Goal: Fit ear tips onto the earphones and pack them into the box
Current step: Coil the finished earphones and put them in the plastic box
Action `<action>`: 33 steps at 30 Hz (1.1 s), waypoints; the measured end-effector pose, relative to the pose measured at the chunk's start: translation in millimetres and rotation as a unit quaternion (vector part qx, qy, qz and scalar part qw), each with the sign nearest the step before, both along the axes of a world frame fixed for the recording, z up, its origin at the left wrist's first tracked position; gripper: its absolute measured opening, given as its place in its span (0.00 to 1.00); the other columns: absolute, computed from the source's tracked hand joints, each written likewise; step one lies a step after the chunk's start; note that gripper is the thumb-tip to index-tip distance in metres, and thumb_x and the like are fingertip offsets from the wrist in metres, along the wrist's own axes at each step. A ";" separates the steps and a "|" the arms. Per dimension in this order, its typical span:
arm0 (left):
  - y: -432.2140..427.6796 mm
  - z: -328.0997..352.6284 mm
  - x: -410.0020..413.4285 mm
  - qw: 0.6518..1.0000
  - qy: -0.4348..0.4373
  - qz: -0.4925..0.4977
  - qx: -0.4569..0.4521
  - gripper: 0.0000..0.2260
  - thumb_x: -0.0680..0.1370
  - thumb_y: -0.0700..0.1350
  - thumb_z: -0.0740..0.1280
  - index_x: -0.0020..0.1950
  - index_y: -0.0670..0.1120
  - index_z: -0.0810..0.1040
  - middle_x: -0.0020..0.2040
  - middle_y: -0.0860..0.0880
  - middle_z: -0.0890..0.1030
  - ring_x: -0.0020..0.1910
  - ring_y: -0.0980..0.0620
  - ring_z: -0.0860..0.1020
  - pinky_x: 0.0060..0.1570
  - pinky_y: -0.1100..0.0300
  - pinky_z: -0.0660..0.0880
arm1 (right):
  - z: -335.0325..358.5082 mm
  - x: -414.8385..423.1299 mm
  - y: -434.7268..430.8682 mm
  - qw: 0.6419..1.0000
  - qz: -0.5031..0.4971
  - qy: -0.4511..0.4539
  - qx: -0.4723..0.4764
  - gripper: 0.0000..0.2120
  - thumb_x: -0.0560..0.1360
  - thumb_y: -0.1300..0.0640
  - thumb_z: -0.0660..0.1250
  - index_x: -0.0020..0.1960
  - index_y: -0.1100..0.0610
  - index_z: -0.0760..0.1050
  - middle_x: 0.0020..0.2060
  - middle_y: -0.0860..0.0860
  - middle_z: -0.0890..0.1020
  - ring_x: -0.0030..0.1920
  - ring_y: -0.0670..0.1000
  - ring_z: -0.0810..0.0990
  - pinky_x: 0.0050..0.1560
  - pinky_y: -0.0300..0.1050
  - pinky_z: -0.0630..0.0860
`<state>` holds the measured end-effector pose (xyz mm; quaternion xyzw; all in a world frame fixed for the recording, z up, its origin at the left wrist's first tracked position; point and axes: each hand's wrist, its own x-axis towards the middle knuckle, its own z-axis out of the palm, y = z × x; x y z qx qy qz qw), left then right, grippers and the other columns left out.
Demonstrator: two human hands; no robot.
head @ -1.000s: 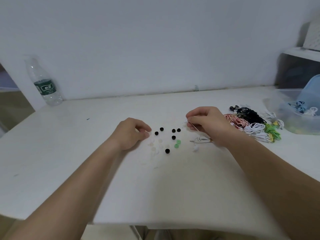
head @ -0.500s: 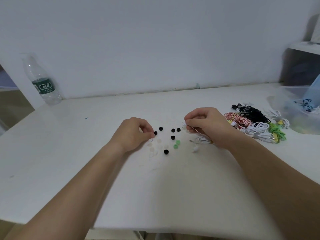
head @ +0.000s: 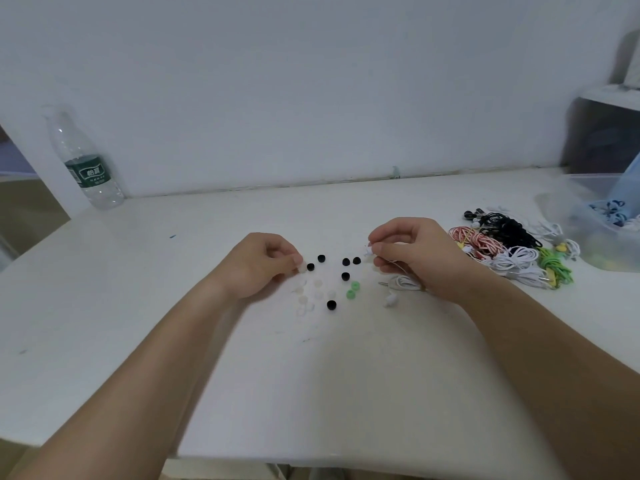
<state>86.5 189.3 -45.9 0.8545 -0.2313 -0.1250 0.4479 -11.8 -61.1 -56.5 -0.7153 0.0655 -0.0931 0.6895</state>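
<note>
The clear box point(head: 571, 199) on the right holds a few earphones point(head: 606, 207). The left hand point(head: 263, 265) pinches a white ear tip point(head: 302, 269) among the loose tips. The right hand point(head: 412, 252) pinches a white earbud point(head: 368, 250).

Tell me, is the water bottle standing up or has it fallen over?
Standing up. The water bottle rests on its base on the table, by the wall, with its neck pointing up.

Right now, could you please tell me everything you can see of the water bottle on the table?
The water bottle is clear plastic with a dark green label printed in white round its middle. It stands upright on the white table at the far left corner, near the wall. Its top is blurred. Only the table touches it.
</note>
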 end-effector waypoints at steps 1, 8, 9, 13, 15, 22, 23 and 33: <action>1.0 2.0 -0.7 1.000 0.009 0.001 0.004 0.06 0.79 0.43 0.70 0.46 0.42 0.83 0.34 0.54 0.83 0.29 0.57 0.77 0.29 0.71 0.70 | -0.2 -1.2 0.4 1.000 0.002 -0.001 -0.006 0.05 0.75 0.68 0.71 0.46 0.59 0.82 0.39 0.54 0.84 0.37 0.51 0.84 0.44 0.43 0.82; -10.7 20.6 0.7 0.999 0.005 0.022 -0.032 0.04 0.79 0.46 0.71 0.47 0.47 0.83 0.41 0.52 0.83 0.37 0.58 0.77 0.37 0.63 0.73 | -0.4 -0.9 0.0 1.000 0.002 -0.015 -0.003 0.05 0.75 0.68 0.71 0.47 0.59 0.82 0.37 0.53 0.84 0.37 0.52 0.82 0.44 0.42 0.81; -19.0 24.9 -1.7 0.998 0.011 0.017 -0.055 0.04 0.79 0.45 0.71 0.48 0.46 0.83 0.41 0.52 0.84 0.36 0.58 0.77 0.37 0.64 0.74 | -0.7 0.2 -0.9 1.000 -0.001 -0.015 0.007 0.05 0.75 0.68 0.71 0.46 0.60 0.82 0.37 0.53 0.84 0.36 0.52 0.82 0.45 0.43 0.81; -61.8 30.0 -12.4 0.988 0.071 -0.005 -0.135 0.04 0.79 0.44 0.70 0.52 0.45 0.82 0.41 0.52 0.85 0.37 0.57 0.79 0.39 0.64 0.76 | -0.9 2.1 -3.2 0.997 -0.019 -0.021 0.069 0.06 0.75 0.70 0.70 0.46 0.61 0.81 0.37 0.56 0.84 0.37 0.52 0.83 0.46 0.45 0.81; -78.8 23.2 -16.0 0.978 0.111 -0.013 -0.179 0.04 0.79 0.41 0.70 0.53 0.45 0.82 0.43 0.50 0.85 0.40 0.56 0.80 0.41 0.63 0.76 | 0.3 2.1 -4.5 0.994 -0.031 -0.027 0.102 0.06 0.75 0.70 0.70 0.48 0.61 0.80 0.38 0.58 0.84 0.38 0.52 0.83 0.46 0.44 0.82; -90.9 1.9 -21.9 0.931 0.195 -0.007 -0.309 0.07 0.77 0.33 0.70 0.52 0.43 0.83 0.47 0.46 0.87 0.46 0.52 0.84 0.49 0.64 0.79 | 4.1 -0.9 -9.7 0.987 -0.026 -0.040 0.152 0.07 0.75 0.71 0.70 0.51 0.63 0.79 0.37 0.57 0.83 0.38 0.51 0.83 0.46 0.42 0.82; -90.6 1.3 -22.8 0.923 0.209 -0.012 -0.323 0.07 0.77 0.33 0.70 0.51 0.42 0.83 0.47 0.46 0.87 0.47 0.51 0.85 0.49 0.64 0.79 | 4.9 -1.7 -9.4 0.987 -0.017 -0.041 0.154 0.08 0.74 0.71 0.70 0.51 0.63 0.79 0.37 0.57 0.83 0.38 0.51 0.83 0.46 0.42 0.82; -88.7 2.4 -28.0 0.900 0.242 -0.033 -0.362 0.08 0.77 0.30 0.68 0.52 0.40 0.82 0.45 0.43 0.86 0.49 0.48 0.85 0.48 0.65 0.80 | 11.2 -5.1 -4.7 0.986 -0.002 -0.065 0.153 0.17 0.63 0.62 0.74 0.51 0.62 0.79 0.38 0.55 0.85 0.39 0.51 0.84 0.46 0.43 0.81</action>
